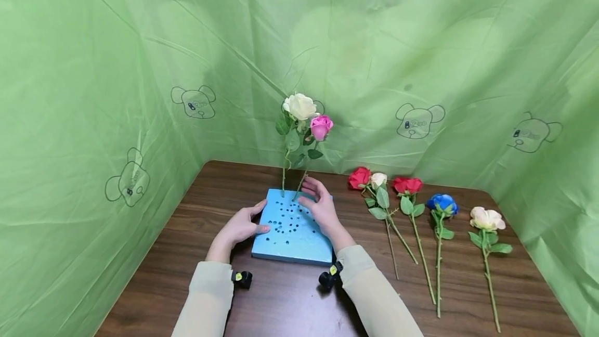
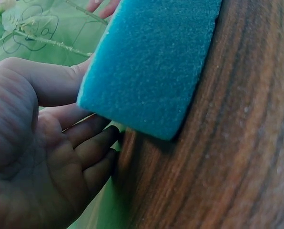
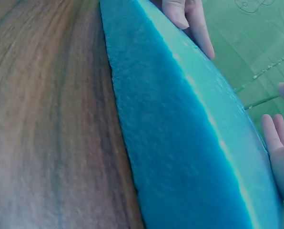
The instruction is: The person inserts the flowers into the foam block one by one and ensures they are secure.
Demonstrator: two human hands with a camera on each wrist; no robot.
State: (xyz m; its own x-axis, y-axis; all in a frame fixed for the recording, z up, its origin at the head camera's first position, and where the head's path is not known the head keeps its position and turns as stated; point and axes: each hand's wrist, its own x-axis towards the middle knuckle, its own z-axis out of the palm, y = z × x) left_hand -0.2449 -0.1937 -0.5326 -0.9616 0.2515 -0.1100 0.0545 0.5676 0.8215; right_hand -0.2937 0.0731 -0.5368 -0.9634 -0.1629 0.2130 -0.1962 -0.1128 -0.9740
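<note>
A blue foam board (image 1: pixel 299 246) dotted with small holes lies on the table. A white rose (image 1: pixel 300 106) and a pink rose (image 1: pixel 321 127) stand with their stems in its far part, the pink one leaning right. My left hand (image 1: pixel 241 227) holds the board's left edge, thumb on top and fingers along the side; the left wrist view shows those fingers (image 2: pixel 96 143) beside the foam. My right hand (image 1: pixel 322 209) is over the board's right part, close to the pink rose's stem. In the right wrist view its fingers (image 3: pixel 273 131) are extended and apart from the stem.
To the right on the brown wooden table (image 1: pixel 196 222) lie two red roses (image 1: pixel 359 177), a small pale rose (image 1: pixel 378 180), a blue rose (image 1: pixel 442 204) and a cream rose (image 1: pixel 486 219). A green curtain (image 1: pixel 351 56) hangs behind and at both sides.
</note>
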